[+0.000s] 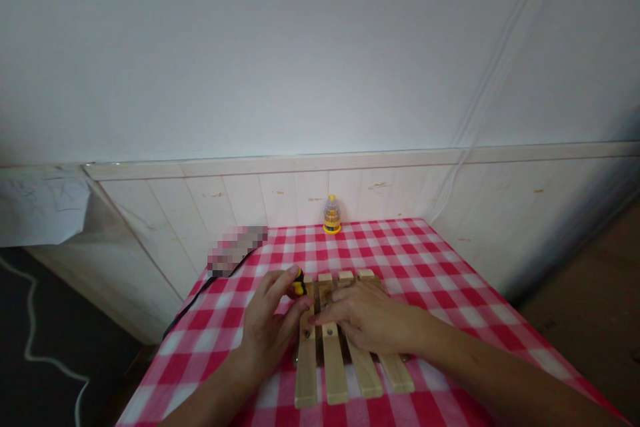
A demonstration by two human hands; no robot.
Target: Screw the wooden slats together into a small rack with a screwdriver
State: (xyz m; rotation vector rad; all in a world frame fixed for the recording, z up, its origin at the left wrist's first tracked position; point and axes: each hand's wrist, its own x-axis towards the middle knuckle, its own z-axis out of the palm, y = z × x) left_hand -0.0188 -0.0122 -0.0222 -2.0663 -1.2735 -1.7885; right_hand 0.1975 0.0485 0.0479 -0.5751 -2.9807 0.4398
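A small wooden slatted rack (334,367) lies on a red-and-white checked tablecloth (430,267). My left hand (270,323) rests beside its left edge and pinches a small yellow-and-black screwdriver (299,283) between thumb and forefinger at the rack's far left corner. My right hand (367,320) lies flat across the middle slats, fingers stretched towards the left, pressing the rack down. The parts of the slats under that hand are hidden.
A yellow dome-shaped bit holder (331,215) stands at the table's far edge against the white panelled wall (300,193). A black cable (200,293) runs off the table's left side from a blurred object (236,250). Dark floor lies to the left, wooden floor to the right.
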